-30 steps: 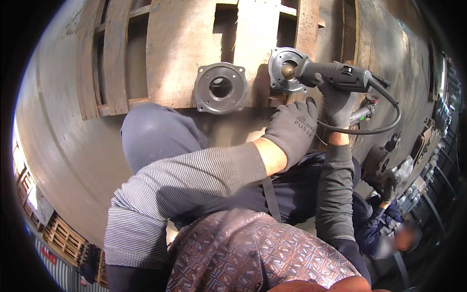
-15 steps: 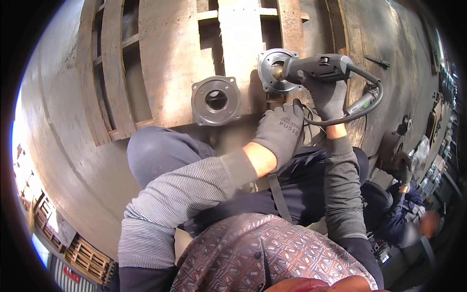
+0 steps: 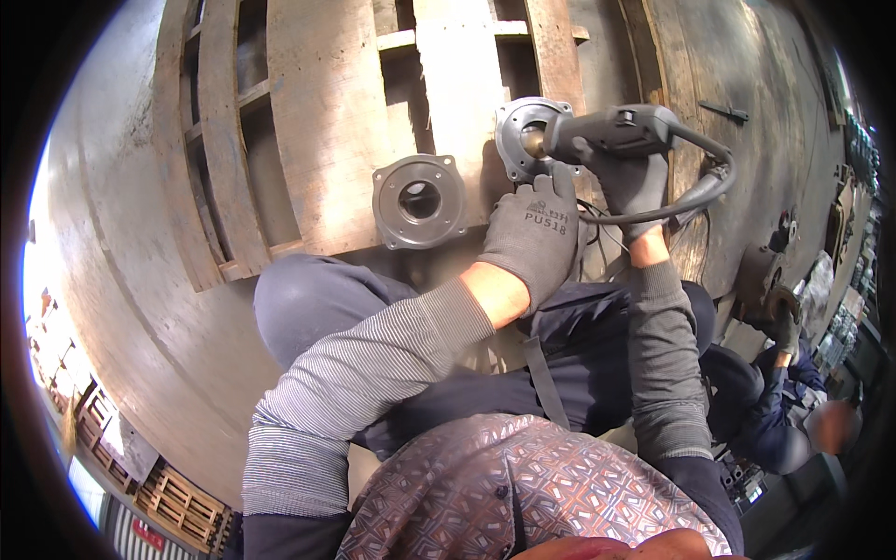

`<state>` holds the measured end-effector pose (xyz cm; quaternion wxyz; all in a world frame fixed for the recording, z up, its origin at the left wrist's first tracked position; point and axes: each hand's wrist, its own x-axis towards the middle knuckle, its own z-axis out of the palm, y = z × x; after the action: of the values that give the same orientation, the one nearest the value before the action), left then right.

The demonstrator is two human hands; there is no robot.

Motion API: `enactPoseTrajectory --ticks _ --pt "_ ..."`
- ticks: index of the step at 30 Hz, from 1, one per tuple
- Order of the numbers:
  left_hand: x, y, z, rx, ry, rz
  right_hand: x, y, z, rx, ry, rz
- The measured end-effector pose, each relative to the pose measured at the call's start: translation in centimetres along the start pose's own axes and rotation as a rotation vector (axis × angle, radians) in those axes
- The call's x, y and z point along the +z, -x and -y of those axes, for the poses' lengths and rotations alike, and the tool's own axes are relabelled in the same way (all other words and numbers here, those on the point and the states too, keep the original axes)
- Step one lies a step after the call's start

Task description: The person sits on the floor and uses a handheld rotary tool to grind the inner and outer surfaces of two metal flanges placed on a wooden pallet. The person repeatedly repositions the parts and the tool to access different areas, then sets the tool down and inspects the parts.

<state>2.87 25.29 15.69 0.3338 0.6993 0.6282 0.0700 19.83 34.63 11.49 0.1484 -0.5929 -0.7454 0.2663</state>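
My right hand (image 3: 635, 187), in a grey glove, is wrapped round a dark grey corded power grinder (image 3: 611, 131). The grinder's brass-coloured nose points left into the bore of a round metal flange (image 3: 513, 140) on the wooden pallet. At the near rim of that flange is my gloved left hand (image 3: 534, 229), fingers bent and close together on the edge; its thumb is hidden. A second metal flange (image 3: 397, 201), with corner lugs and a central hole, lies at the pallet's near edge, left of my left hand and apart from it.
The slatted pallet (image 3: 327, 121) has gaps between its boards. The grinder's cable (image 3: 730, 177) loops right and back past my right wrist. A dark slim tool (image 3: 723, 112) lies on the right. Another person (image 3: 789, 411) sits at the lower right, a gloved hand near a round metal part.
My left hand has moved forward, bringing its fingers to the flange's near rim. The grinder stays at the bore in my right hand. The whole view has shifted slightly.
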Motion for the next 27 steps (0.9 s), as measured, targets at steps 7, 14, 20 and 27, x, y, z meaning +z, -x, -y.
enactPoseTrajectory --ticks 7,14,20,27 --pt "0.8 0.5 -1.0 0.038 -0.117 0.106 1.4 0.3 0.1 0.043 -0.231 -0.058" --pt "0.8 0.9 -0.8 0.056 -0.123 0.08 1.1 0.5 0.6 -0.037 -0.387 -0.155" --pt "0.8 0.7 -0.7 0.064 -0.033 0.131 1.0 -0.1 0.7 -0.009 -0.132 -0.1" --pt "1.2 0.8 -0.8 0.085 -0.011 0.1 0.9 -0.6 0.6 0.0 -0.054 -0.074"
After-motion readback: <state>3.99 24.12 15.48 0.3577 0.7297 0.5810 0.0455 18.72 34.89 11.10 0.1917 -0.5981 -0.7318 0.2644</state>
